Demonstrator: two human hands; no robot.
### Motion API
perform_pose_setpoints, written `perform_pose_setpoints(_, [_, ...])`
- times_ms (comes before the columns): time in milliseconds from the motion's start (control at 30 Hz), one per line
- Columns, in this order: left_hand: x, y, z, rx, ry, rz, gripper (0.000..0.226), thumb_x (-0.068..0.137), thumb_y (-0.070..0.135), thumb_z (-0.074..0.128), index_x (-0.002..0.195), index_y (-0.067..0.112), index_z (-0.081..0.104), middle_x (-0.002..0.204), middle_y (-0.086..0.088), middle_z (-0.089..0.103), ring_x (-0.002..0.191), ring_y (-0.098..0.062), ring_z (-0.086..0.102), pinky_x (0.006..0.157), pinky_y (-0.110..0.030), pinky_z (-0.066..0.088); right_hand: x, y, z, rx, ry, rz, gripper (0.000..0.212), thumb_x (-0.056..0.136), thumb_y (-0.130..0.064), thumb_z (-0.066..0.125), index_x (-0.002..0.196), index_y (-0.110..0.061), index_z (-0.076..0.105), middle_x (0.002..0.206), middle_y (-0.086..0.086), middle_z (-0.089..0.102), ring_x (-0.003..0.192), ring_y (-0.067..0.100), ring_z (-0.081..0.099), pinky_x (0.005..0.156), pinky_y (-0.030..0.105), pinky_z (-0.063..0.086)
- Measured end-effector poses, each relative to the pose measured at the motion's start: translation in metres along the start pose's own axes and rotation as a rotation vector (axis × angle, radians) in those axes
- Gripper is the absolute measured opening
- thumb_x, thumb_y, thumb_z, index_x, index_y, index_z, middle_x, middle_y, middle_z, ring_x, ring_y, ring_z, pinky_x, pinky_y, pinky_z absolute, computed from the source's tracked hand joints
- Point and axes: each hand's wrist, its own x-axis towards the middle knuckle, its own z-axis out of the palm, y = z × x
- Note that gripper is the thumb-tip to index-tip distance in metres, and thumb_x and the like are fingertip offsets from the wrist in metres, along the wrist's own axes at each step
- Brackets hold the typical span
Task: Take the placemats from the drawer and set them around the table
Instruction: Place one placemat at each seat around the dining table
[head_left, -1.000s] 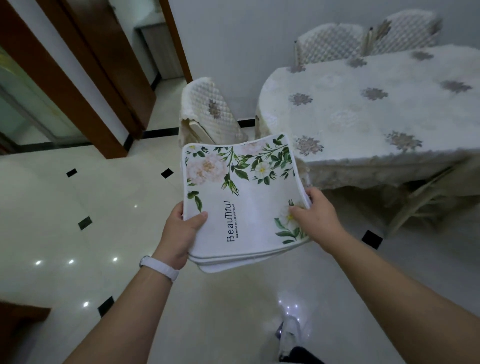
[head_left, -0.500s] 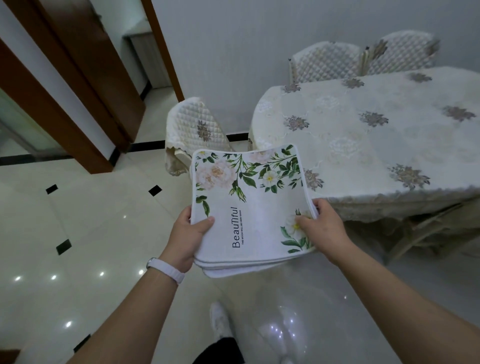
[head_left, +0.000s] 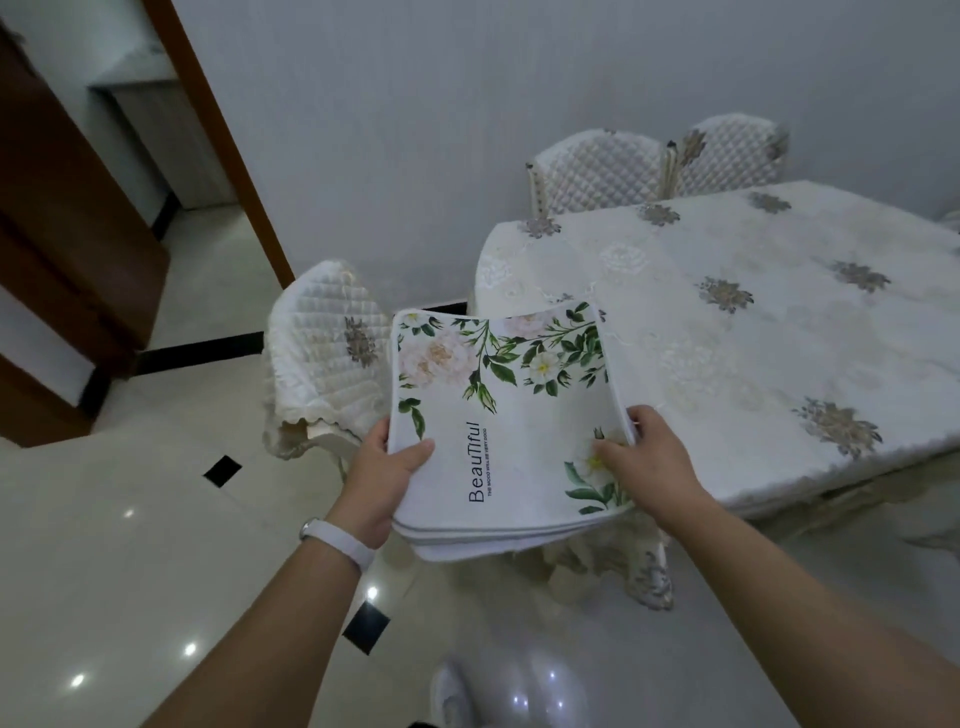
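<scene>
Placemats (head_left: 498, 431) pinched at both sides by left hand (head_left: 382, 475) and right hand (head_left: 652, 467) near table (head_left: 727, 338); lower mats could slip.

Left hand (head_left: 382, 480), right hand (head_left: 652, 465) gripping placemats (head_left: 506, 431) (stacked), beside table (head_left: 769, 332)

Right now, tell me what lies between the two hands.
The placemats, a stack held by the left hand and right hand; head view.
</scene>
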Motion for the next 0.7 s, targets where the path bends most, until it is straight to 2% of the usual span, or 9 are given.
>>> perform_pose_setpoints(133, [0.053,0.031,-0.007,0.017,-0.087,0.024,0.031,0.088,0.003,0.066,0.114,0.019,0.061,0.106,-0.006,0.071,0.09,-0.027,0.07,0.071,-0.041,0.059,0.027,-0.028,0.016,0.034,0.066,0.035,0.036,0.085,-0.025,0.067,0.116,-0.022,0.051,0.1,-0.001,0.064,0.084,0.019,0.064,0.074,0.036,0.054])
perform_pose_setpoints(233, [0.08,0.041,-0.002,0.037,-0.15,0.028,0.03,0.088,0.003,0.066,0.111,0.022,0.062,0.105,-0.004,0.072,0.089,-0.025,0.071,0.07,-0.039,0.059,0.042,-0.033,0.021,0.044,0.108,0.081,0.032,0.085,-0.025,0.067,0.113,-0.022,0.051,0.099,-0.001,0.064,0.085,0.022,0.065,0.079,0.043,0.056])
perform_pose_setpoints(333, [0.105,0.044,0.006,0.04,-0.181,0.011,0.031,0.088,0.002,0.066,0.114,0.018,0.061,0.106,-0.006,0.072,0.088,-0.025,0.072,0.068,-0.038,0.059,0.058,-0.036,0.022,0.04,0.127,0.116,0.032,0.085,-0.025,0.067,0.113,-0.022,0.051,0.097,-0.002,0.064,0.084,0.021,0.065,0.077,0.042,0.056])
perform_pose_setpoints(433, [0.129,0.043,0.017,0.066,-0.197,-0.014,0.035,0.088,0.004,0.067,0.12,0.017,0.06,0.109,-0.007,0.071,0.091,-0.028,0.071,0.075,-0.045,0.059,0.075,-0.034,0.022,0.045,0.139,0.136,0.029,0.087,-0.024,0.066,0.111,-0.022,0.051,0.091,-0.007,0.062,0.08,0.017,0.064,0.073,0.038,0.056])
perform_pose_setpoints(600, [0.183,0.056,0.038,0.161,-0.231,-0.01,0.037,0.088,0.009,0.068,0.123,0.016,0.058,0.109,-0.005,0.07,0.089,-0.024,0.071,0.064,-0.032,0.058,0.127,-0.029,0.023,0.062,0.134,0.172,0.029,0.086,-0.024,0.067,0.11,-0.022,0.051,0.093,-0.006,0.062,0.083,0.019,0.065,0.076,0.042,0.056])
perform_pose_setpoints(700, [0.224,0.067,0.055,0.179,-0.212,-0.001,0.039,0.088,0.008,0.068,0.125,0.014,0.057,0.112,-0.007,0.07,0.092,-0.026,0.07,0.071,-0.039,0.059,0.171,-0.03,0.026,0.088,0.14,0.159,0.031,0.085,-0.023,0.068,0.112,-0.02,0.052,0.097,-0.002,0.062,0.086,0.022,0.064,0.078,0.042,0.055])
